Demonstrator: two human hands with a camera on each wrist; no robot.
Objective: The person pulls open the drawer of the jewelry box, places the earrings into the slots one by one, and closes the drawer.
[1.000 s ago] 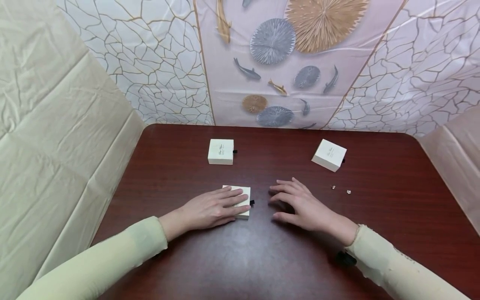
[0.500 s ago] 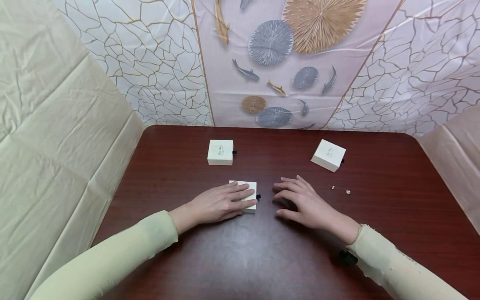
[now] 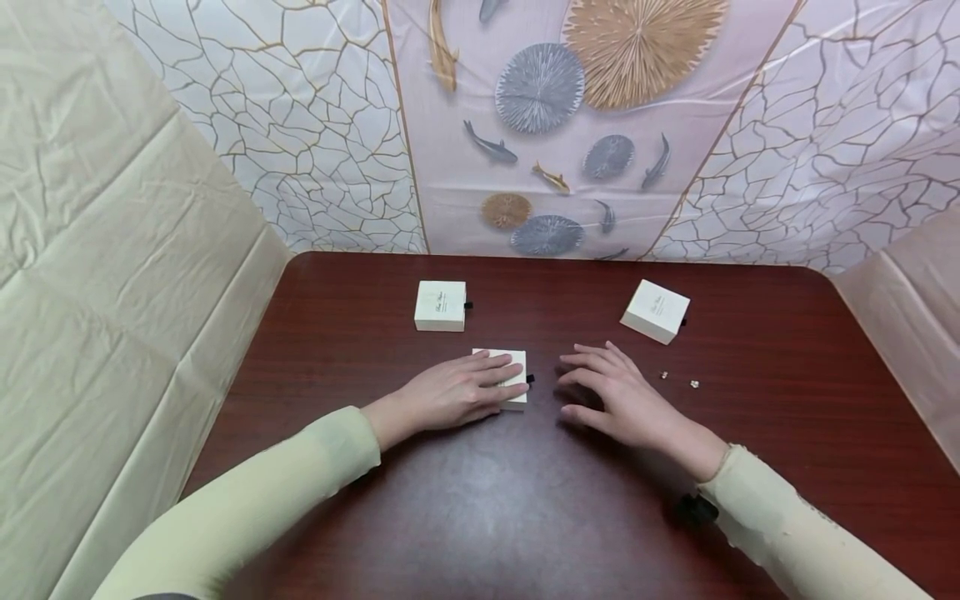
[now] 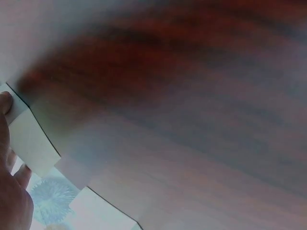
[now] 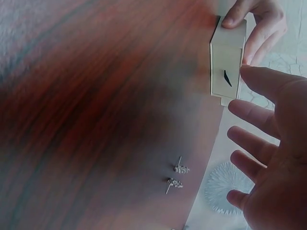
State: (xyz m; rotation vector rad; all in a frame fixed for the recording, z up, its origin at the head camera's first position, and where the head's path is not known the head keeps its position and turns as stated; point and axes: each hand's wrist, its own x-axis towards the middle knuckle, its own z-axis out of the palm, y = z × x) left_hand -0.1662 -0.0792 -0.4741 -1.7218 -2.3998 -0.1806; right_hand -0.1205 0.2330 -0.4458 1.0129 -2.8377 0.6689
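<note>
on my head cam, left hand [image 3: 453, 387] sits just l. of ctr, fingers almost straight & slightly parted, laid over the top of a small white box [image 5: 226, 60]; released, not clenched. r. wrist cam, upper right, gives me its thumb resting against the side of that box. right hand [image 3: 626, 400] is r. of ctr, fingers loosely bent & apart, thumb clear of them: released, just beside the box w/ a gap btwn.

lettering: dark print on the lids of the upper-left box [image 3: 440, 304] & upper-right box [image 3: 656, 311], too small for me to read. white box's lid is mostly under fingers, so can't tell its print.

white box lies flat on the table [image 3: 487, 517], abt mid-frame. its black tab [image 3: 531, 378] sticks out r., toward the right hand. looks approx square from above, so can't call a long axis. upper-left box's tab also points r.; upper-right box is turned, tab toward lower right.

on r. wrist cam, bottom middle: upper stud [image 5: 181, 169], pin pointing up-frame, & lower stud [image 5: 175, 183], pin toward lower left.
</note>
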